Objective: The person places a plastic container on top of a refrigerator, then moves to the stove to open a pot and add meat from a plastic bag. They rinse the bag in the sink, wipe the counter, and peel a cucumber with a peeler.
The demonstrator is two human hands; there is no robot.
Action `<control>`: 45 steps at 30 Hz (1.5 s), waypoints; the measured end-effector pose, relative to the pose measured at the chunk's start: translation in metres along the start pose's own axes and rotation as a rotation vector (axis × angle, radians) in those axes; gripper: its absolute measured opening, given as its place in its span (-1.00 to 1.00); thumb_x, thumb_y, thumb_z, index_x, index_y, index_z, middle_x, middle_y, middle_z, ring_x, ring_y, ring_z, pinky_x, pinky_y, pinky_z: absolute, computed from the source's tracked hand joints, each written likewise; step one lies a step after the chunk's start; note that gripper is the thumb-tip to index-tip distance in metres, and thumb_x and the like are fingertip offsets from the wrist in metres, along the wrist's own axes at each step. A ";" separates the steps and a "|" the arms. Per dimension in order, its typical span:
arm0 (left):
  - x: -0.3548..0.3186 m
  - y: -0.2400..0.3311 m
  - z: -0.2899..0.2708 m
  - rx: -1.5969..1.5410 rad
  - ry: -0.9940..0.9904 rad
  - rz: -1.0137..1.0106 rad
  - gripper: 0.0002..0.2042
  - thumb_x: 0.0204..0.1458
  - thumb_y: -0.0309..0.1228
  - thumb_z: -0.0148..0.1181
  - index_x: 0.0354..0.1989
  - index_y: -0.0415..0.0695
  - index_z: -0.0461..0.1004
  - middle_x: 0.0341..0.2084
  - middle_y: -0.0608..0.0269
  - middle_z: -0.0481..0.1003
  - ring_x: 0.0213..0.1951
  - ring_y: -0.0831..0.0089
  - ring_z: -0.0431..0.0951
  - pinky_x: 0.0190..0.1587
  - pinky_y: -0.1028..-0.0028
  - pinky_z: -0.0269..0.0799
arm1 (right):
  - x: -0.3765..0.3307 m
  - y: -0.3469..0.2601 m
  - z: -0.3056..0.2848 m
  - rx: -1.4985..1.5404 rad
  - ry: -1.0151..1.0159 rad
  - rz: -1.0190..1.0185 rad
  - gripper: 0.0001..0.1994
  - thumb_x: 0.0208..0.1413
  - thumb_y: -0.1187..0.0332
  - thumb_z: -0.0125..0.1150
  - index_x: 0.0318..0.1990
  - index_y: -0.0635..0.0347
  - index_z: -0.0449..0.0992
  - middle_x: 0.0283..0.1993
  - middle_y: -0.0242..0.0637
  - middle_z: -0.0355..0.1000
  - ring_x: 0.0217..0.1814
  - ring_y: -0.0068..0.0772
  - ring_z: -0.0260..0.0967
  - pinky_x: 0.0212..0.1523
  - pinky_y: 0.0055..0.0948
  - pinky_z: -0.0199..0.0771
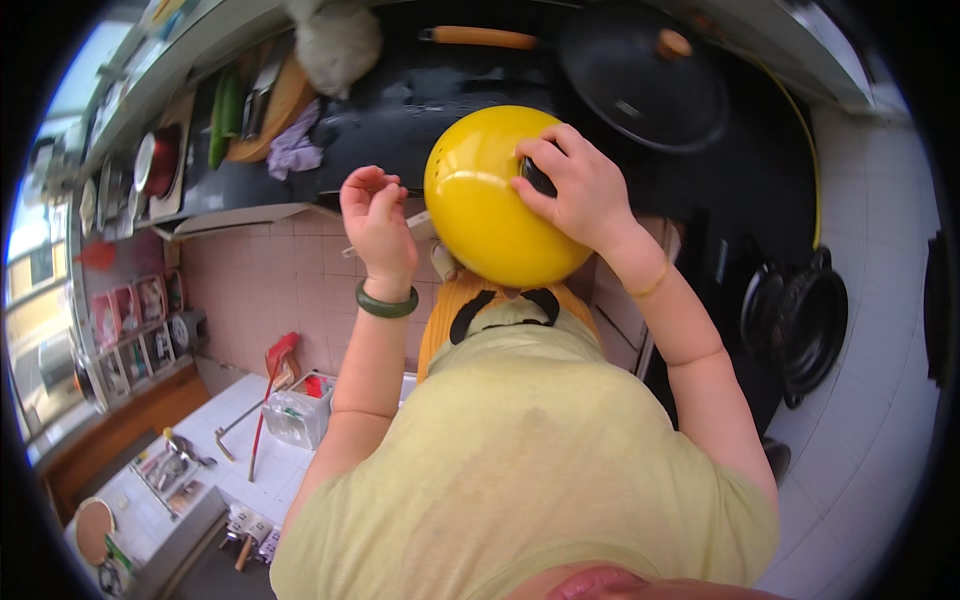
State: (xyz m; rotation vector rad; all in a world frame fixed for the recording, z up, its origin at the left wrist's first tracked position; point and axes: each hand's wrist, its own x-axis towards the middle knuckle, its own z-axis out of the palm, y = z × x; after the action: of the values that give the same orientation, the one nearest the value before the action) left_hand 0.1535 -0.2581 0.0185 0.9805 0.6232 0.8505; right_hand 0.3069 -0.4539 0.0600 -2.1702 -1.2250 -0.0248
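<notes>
A large yellow domed pot lid (490, 225) is in front of my body, at the edge of the black countertop. My right hand (585, 190) is closed around the black knob (538, 178) on its top. To the left of the lid, my left hand (376, 212) is raised with loosely curled fingers, and I see nothing in it. A small gap separates it from the lid's rim. What lies under the lid is hidden.
On the black counter (400, 130) are a black frying pan with a lid (640, 75), a plastic bag (338, 48), a purple cloth (295, 143), a wooden board (285, 110) and cucumbers (226, 118). Black pots (808, 325) stand at the right.
</notes>
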 end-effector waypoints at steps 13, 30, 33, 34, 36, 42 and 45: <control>0.227 0.046 -0.098 0.756 -0.370 0.443 -0.78 -0.07 -0.53 0.26 -0.19 -0.16 0.56 -0.31 0.27 0.47 -0.29 0.46 0.47 -0.18 0.49 0.41 | 0.102 0.034 0.163 -0.403 -0.021 0.276 -0.67 0.10 0.14 0.25 -0.01 0.01 0.47 -0.04 -0.22 0.35 0.00 -0.13 0.40 -0.04 -0.26 0.48; 0.406 -0.018 -0.067 1.191 -0.532 0.526 -0.76 -0.09 -0.35 0.26 -0.26 -0.21 0.52 -0.39 0.08 0.58 -0.29 0.20 0.57 -0.21 0.27 0.45 | 0.090 0.073 0.169 -0.529 0.045 0.406 -0.64 0.09 0.10 0.24 0.00 -0.01 0.47 -0.02 -0.19 0.35 0.01 -0.11 0.38 -0.08 -0.22 0.49; 0.368 0.008 -0.069 0.854 -0.623 0.238 -0.70 -0.12 -0.48 0.33 -0.16 -0.24 0.52 -0.44 0.35 0.52 -0.37 0.60 0.46 -0.25 0.53 0.39 | 0.089 0.073 0.166 -0.535 0.026 0.421 -0.64 0.11 0.09 0.22 0.01 -0.01 0.47 -0.01 -0.17 0.35 0.02 -0.10 0.38 -0.08 -0.21 0.49; 0.358 0.014 -0.069 0.764 -0.672 0.158 -0.69 -0.10 -0.50 0.31 -0.13 -0.24 0.51 -0.40 0.36 0.53 -0.34 0.61 0.46 -0.23 0.54 0.39 | 0.089 0.072 0.165 -0.524 0.032 0.423 -0.65 0.11 0.09 0.22 0.01 -0.01 0.47 -0.01 -0.16 0.35 0.02 -0.10 0.38 -0.08 -0.21 0.49; 0.333 0.022 -0.067 0.569 -0.754 -0.007 -0.68 -0.06 -0.54 0.28 -0.08 -0.26 0.49 -0.33 0.39 0.53 -0.29 0.64 0.47 -0.20 0.56 0.40 | 0.090 0.075 0.163 -0.511 0.038 0.426 -0.65 0.12 0.09 0.21 0.00 -0.01 0.48 -0.02 -0.16 0.36 0.03 -0.10 0.38 -0.08 -0.21 0.49; 0.254 0.011 -0.079 0.558 -0.923 -0.151 -0.64 -0.04 -0.59 0.24 -0.02 -0.30 0.44 -0.23 0.30 0.53 -0.19 0.59 0.49 -0.08 0.57 0.41 | 0.093 0.048 0.144 -0.586 -0.079 0.473 -0.32 0.06 -0.14 0.21 0.29 -0.06 0.31 0.19 -0.07 0.29 0.15 -0.02 0.36 0.11 -0.18 0.42; 0.227 -0.001 -0.082 0.560 -0.915 -0.105 -0.63 -0.05 -0.57 0.26 -0.01 -0.29 0.44 -0.23 0.21 0.55 -0.21 0.52 0.52 -0.09 0.54 0.44 | 0.106 -0.014 0.126 -0.475 -0.121 0.414 -0.16 -0.07 -0.22 0.30 0.31 0.06 0.26 0.14 -0.07 0.36 0.15 -0.04 0.36 0.12 -0.19 0.41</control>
State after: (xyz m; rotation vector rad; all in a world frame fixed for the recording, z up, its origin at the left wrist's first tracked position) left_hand 0.2109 -0.0305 -0.0358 1.6707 0.0986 0.0561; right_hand 0.3210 -0.3004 -0.0001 -2.8431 -0.8684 -0.0119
